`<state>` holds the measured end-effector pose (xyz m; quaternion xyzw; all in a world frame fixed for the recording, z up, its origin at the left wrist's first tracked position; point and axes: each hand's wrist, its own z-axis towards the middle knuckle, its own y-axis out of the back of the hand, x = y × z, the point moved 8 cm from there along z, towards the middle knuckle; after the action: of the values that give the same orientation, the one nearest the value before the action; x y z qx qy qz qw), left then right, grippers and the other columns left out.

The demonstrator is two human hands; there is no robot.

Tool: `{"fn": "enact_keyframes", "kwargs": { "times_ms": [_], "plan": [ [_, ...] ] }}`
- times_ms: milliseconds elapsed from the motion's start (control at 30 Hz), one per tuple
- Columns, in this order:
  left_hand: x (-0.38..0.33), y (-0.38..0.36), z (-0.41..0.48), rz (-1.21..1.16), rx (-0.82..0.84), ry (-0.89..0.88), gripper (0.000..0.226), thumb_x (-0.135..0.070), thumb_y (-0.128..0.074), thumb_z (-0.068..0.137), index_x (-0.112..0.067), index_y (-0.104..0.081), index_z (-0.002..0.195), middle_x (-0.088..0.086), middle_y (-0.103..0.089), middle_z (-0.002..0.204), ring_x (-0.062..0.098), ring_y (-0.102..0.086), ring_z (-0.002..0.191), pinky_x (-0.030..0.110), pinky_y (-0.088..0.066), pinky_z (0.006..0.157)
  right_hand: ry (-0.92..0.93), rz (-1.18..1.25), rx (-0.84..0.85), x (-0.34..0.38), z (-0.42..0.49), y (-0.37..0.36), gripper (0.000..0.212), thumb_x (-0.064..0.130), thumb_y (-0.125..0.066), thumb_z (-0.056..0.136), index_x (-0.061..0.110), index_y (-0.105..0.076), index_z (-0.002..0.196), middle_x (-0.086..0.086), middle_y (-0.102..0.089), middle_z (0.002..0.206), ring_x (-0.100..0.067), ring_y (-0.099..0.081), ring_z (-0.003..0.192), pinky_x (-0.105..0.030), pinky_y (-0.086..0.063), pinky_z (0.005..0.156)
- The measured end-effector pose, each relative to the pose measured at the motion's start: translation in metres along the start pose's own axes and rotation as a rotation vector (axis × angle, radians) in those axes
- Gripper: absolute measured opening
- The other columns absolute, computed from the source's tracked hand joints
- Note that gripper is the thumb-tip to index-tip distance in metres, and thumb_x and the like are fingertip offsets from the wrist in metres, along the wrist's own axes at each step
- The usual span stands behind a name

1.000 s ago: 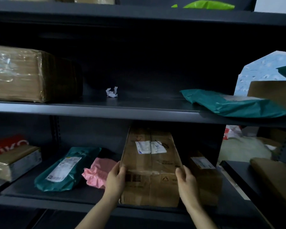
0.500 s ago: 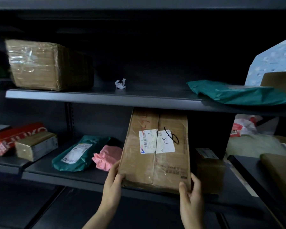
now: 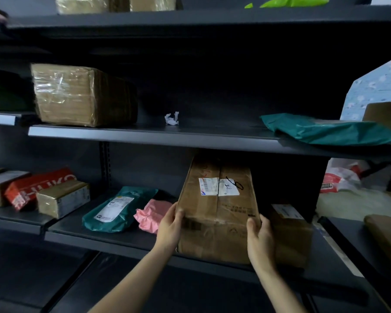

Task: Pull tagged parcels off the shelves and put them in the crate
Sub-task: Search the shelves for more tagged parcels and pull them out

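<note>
Head view, the only one: both hands clamp a tall brown cardboard box with a white shipping label (image 3: 217, 208) that stands at the front edge of the lower dark metal shelf (image 3: 113, 240). The left hand (image 3: 169, 227) presses its fingers and thumb against the box's left side; the right hand (image 3: 259, 238) wraps the box's lower right corner, so each is closed on the carton rather than free. The label on the box's upper face bears a barcode and a black pen mark, so I judge this to be a tagged parcel and the step in hand to be the pull-off from the shelf. Left of the box lie a crumpled pink plastic mailer (image 3: 151, 214), touching the left hand's side of it, and a teal plastic mailer bag with a white label (image 3: 117, 206) further left. Right of the box, just behind the right hand, sits a smaller brown carton (image 3: 289, 231). No crate shows in this view. The next move probably calls for drawing the box straight out toward the body, clear of the shelf above it and without dragging the pink mailer along, then turning to find the crate.
</note>
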<state>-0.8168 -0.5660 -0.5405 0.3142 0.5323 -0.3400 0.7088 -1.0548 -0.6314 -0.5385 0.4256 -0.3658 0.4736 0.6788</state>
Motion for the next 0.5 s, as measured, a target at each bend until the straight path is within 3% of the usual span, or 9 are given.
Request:
{"fn": "enact_keyframes", "kwargs": {
  "times_ms": [100,200,333,433,500],
  "plan": [
    [0.002,-0.002,0.007,0.077,0.014,0.008,0.044,-0.030,-0.042,0.098,-0.014,-0.044,0.140,0.005,-0.053,0.137,0.019,-0.046,0.127,0.022,-0.033,0.097,-0.005,-0.024,0.014,-0.003,0.008,-0.003,0.042,0.026,-0.043,0.097,0.005,-0.043,0.133,-0.018,-0.055,0.127,-0.031,-0.052,0.116,-0.041,-0.044,0.098],
    [0.005,-0.003,0.016,0.170,0.057,0.067,0.048,-0.035,-0.040,0.099,-0.016,-0.038,0.143,0.008,-0.047,0.143,0.023,-0.042,0.132,0.030,-0.032,0.105,-0.033,-0.041,0.027,-0.007,0.013,-0.004,0.046,0.029,-0.042,0.097,0.006,-0.039,0.137,-0.018,-0.051,0.133,-0.032,-0.049,0.121,-0.039,-0.040,0.099],
    [0.004,-0.003,0.014,0.144,0.127,0.063,0.046,-0.031,-0.038,0.100,-0.014,-0.040,0.142,0.009,-0.045,0.144,0.023,-0.041,0.133,0.030,-0.031,0.109,-0.026,-0.091,0.020,-0.003,0.006,0.002,0.050,0.027,-0.043,0.097,0.008,-0.033,0.142,-0.017,-0.038,0.143,-0.031,-0.038,0.131,-0.038,-0.035,0.103],
    [0.014,0.018,0.009,0.148,0.075,0.078,0.046,-0.028,-0.040,0.099,-0.010,-0.039,0.142,0.009,-0.044,0.145,0.023,-0.040,0.134,0.027,-0.030,0.103,0.171,-0.177,-0.106,0.026,-0.021,0.006,0.050,0.018,-0.052,0.093,0.003,-0.038,0.139,-0.019,-0.032,0.146,-0.032,-0.029,0.135,-0.043,-0.031,0.107],
    [0.025,0.039,0.007,0.232,0.032,0.091,0.043,-0.024,-0.041,0.099,-0.008,-0.041,0.140,0.011,-0.045,0.144,0.025,-0.042,0.132,0.028,-0.032,0.100,0.357,-0.216,-0.150,0.053,-0.045,-0.006,0.043,0.010,-0.057,0.089,-0.001,-0.048,0.130,-0.022,-0.043,0.137,-0.034,-0.039,0.129,-0.042,-0.035,0.107]
  ]
}}
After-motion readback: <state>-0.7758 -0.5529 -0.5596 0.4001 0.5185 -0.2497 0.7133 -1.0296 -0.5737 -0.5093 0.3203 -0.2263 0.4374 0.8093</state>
